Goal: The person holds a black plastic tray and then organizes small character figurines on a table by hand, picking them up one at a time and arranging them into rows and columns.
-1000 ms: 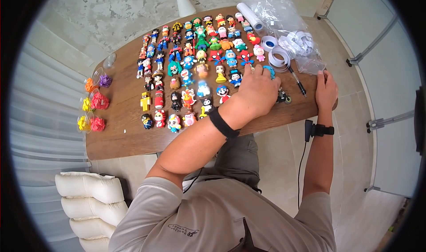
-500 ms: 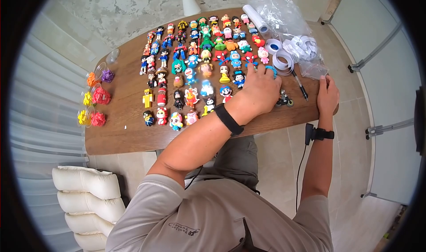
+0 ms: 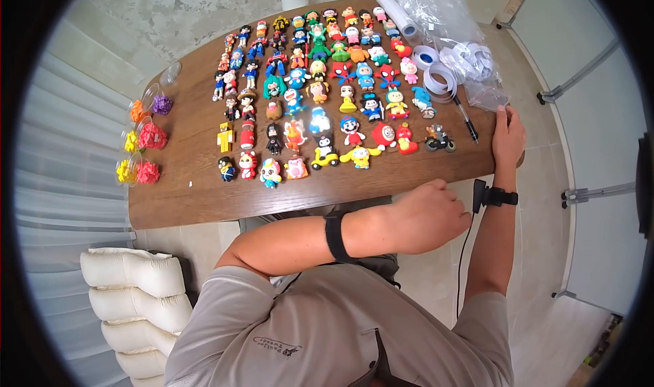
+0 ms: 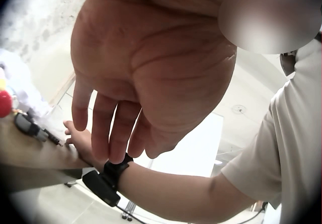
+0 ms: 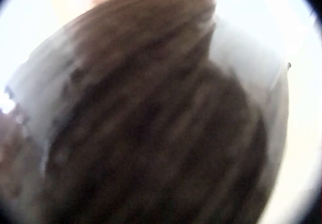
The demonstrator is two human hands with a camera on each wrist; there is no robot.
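Note:
My left hand (image 3: 430, 218) is off the table, in front of its near edge. In the left wrist view its palm faces the camera, and the loosely bent fingers hold nothing. My right hand (image 3: 509, 138) rests on the table's right corner, fingertips by the clear plastic bag (image 3: 487, 95). On the table (image 3: 184, 203) stand rows of small toy figures. Nearest the hands are a figure on a motorcycle (image 3: 440, 139), a red figure (image 3: 405, 140), a yellow-eared figure (image 3: 361, 157) and a blue figure (image 3: 423, 102). The right wrist view shows mostly blurred dark-brown wood grain.
Rolls of white tape (image 3: 440, 82), a white film roll (image 3: 396, 14) and a black pen (image 3: 469, 122) lie at the right. Clear cups with orange, yellow, red and purple pieces (image 3: 152, 135) line the left edge. A cream padded chair (image 3: 139, 305) stands at lower left.
My left hand has left the figures at the table's right and drawn back towards my body. The blue, red and yellow-eared figures it covered now show. The right hand stays at the corner.

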